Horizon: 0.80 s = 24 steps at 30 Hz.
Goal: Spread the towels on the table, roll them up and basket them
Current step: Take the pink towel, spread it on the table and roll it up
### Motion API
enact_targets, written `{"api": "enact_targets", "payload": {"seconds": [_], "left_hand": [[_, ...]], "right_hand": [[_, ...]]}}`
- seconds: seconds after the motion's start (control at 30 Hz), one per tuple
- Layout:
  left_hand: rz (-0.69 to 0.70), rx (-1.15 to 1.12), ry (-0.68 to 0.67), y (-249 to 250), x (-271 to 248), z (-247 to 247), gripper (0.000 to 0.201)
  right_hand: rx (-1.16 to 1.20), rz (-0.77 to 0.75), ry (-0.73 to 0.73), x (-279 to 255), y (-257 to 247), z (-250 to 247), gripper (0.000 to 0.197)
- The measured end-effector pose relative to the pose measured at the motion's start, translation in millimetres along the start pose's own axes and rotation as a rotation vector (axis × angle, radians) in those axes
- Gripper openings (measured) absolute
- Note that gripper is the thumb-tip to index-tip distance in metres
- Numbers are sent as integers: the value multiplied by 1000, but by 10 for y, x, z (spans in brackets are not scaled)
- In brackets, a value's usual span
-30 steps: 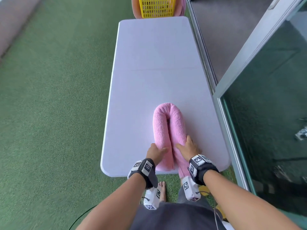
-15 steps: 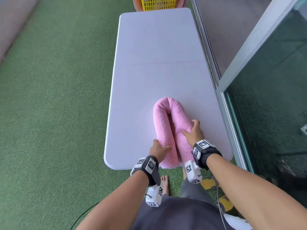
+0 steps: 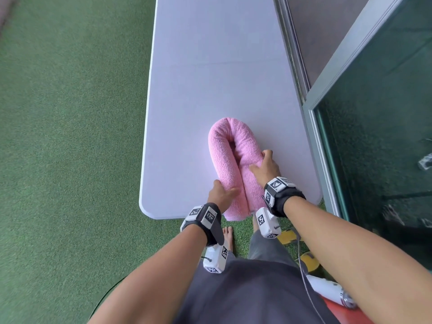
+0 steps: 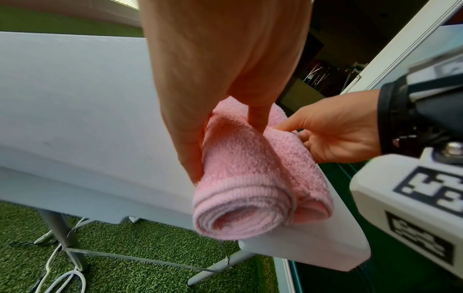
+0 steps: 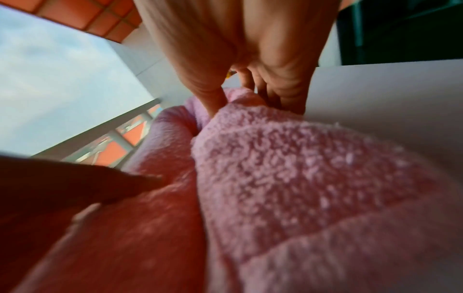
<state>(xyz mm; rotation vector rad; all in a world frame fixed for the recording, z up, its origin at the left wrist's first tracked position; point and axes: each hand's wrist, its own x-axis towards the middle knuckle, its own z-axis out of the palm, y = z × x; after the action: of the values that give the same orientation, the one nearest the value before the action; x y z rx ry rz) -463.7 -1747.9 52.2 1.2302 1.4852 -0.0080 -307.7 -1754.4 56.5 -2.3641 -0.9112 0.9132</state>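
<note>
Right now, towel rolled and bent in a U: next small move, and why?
Probably close both hands round the two legs and lift. The pink towel lies rolled and doubled near the table edge, ends overhanging. The left hand holds the left leg, the right hand grips the right. No basket is in view now.

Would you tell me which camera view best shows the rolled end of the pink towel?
The left wrist view: the pink towel shows its spiral end layers past the table edge. The head view shows that end mostly hidden by wrists; the right wrist view gives only blurred close-up pile.
</note>
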Motion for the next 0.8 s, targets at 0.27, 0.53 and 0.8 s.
{"api": "enact_targets", "payload": {"seconds": [0.27,0.53,0.8], "left_hand": [[150,98,-39,-34,-89,210,43],[123,104,-450,-607,-430,-322,38],[-126,107,-240,-1889,-913,-725,20]], "right_hand": [[-152,134,-205,-116,-230,270,134],[-687,-113,-116,61,-133,224,119],[-759,-165,-150,-206,629,-321,128]]}}
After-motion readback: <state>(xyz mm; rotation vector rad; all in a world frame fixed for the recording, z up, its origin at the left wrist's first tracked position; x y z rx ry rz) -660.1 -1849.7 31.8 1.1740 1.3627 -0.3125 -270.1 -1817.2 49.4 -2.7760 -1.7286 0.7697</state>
